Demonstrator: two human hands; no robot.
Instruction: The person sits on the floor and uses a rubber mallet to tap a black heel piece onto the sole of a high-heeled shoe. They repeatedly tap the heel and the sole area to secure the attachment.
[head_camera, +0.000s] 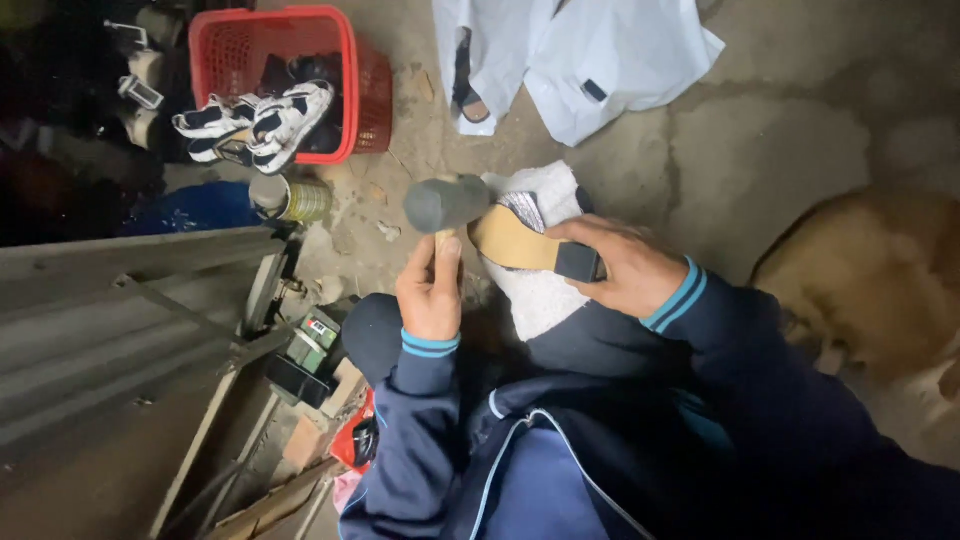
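My left hand (431, 290) grips the wooden handle of a mallet with a dark rubber head (446, 203), held upright just left of a shoe. My right hand (622, 265) holds that shoe (520, 240) sole-up by its black heel; the sole is tan and the toe points toward the mallet head. The shoe rests on a white cloth (540, 290) draped over my knee. The mallet head sits close to the shoe's toe end, nearly touching it. Both sleeves are navy with light blue cuffs.
A red plastic basket (345, 70) with black-and-white sneakers (255, 125) stands at the back left. A tin can (290, 198) lies near it. White plastic bags (590, 60) lie at the back. A tan dog (870, 280) is at right. Corrugated metal sheet (120, 320) and clutter at left.
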